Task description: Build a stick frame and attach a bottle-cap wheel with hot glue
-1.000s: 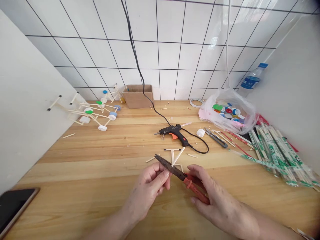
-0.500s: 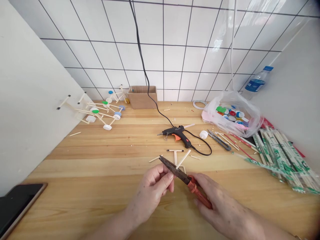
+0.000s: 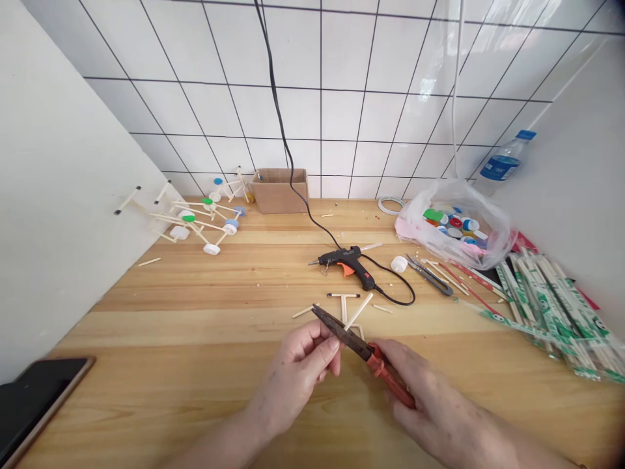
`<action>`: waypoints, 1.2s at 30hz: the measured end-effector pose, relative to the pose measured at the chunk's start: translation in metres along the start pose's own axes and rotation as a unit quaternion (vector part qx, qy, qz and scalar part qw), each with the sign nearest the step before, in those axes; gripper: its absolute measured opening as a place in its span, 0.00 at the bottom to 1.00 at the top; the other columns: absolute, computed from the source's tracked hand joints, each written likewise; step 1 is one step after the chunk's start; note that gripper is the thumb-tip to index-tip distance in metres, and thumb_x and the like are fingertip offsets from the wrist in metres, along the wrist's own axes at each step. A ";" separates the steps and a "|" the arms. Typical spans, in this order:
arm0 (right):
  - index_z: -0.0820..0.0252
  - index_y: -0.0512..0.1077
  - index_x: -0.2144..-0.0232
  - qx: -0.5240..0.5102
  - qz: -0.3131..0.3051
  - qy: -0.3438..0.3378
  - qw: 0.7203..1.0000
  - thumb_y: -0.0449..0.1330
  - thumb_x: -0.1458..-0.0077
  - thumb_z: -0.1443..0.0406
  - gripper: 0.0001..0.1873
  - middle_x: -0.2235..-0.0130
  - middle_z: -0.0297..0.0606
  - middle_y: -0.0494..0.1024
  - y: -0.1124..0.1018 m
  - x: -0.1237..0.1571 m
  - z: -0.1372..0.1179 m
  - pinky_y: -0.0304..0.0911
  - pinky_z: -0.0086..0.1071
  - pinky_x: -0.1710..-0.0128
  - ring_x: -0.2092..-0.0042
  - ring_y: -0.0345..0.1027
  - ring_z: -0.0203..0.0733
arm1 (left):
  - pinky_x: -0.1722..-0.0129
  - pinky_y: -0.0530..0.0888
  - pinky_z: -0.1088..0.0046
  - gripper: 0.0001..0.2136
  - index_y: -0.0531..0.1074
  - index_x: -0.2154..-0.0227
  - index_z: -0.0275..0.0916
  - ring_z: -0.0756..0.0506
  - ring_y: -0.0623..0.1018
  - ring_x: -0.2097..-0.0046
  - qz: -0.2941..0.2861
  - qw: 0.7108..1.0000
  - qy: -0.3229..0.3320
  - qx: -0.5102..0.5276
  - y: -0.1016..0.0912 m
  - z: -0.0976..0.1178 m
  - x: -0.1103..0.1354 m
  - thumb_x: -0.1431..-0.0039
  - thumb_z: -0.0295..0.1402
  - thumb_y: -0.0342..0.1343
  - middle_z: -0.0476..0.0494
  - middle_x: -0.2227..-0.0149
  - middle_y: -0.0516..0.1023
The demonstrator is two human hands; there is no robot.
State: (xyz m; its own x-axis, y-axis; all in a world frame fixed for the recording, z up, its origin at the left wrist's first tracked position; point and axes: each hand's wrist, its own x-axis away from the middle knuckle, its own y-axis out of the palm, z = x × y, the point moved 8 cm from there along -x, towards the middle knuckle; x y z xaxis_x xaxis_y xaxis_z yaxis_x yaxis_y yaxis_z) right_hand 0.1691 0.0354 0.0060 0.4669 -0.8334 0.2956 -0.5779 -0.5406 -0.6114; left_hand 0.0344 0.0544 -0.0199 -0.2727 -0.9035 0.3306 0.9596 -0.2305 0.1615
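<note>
Pointing forward-left, the pliers [image 3: 360, 347] cross a stick [image 3: 359, 311] pointing forward-right.

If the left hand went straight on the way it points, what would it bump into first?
Probably the red-handled pliers in the right hand: their dark metal part crosses just ahead of the left hand, though depth is hard to judge.
</note>
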 end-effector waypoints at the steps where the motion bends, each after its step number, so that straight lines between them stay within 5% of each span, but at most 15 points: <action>1: 0.59 0.63 0.60 -0.002 -0.001 0.001 1.000 0.48 0.60 0.80 0.23 0.61 0.36 0.70 0.000 0.000 0.000 0.61 0.32 0.58 0.59 0.65 0.39 | 0.78 0.54 0.78 0.10 0.65 0.75 0.36 0.54 0.59 0.78 0.000 1.000 -0.001 0.001 0.000 0.000 0.000 0.45 0.38 0.51 0.51 0.80 0.66; 36: 0.58 0.63 0.61 -0.016 0.008 -0.005 1.000 0.48 0.61 0.80 0.24 0.62 0.36 0.70 0.001 -0.001 0.003 0.61 0.31 0.60 0.60 0.65 0.39 | 0.79 0.54 0.78 0.11 0.65 0.76 0.36 0.54 0.59 0.78 0.004 1.000 -0.005 0.009 -0.001 -0.001 -0.002 0.46 0.39 0.52 0.51 0.81 0.66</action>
State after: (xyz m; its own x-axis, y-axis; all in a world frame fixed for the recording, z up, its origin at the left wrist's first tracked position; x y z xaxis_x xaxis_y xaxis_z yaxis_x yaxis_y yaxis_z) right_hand 0.1698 0.0359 0.0030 0.4636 -0.8411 0.2787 -0.6071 -0.5306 -0.5915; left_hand 0.0340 0.0560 -0.0214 -0.2659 -0.9016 0.3412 0.9602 -0.2166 0.1761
